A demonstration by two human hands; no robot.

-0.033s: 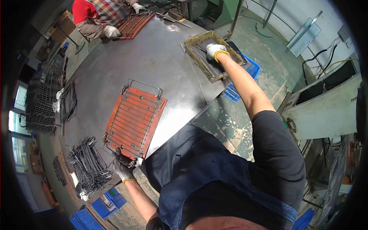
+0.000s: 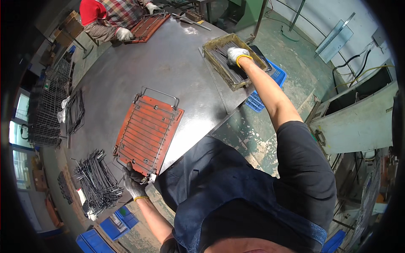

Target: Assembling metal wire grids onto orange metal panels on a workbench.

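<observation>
Your hands work the orange wire jig and the rod tray.
Left hand clamped on the jig's near edge: hold it flat on the worktop. Right hand in the tray, closure unclear; lift rods cleanly.

- Brown cardboard boxes stand stacked at the far left end of the table, beside the seated person in the red top.
- No labels, signs or screens can be made out anywhere else in the view.
</observation>
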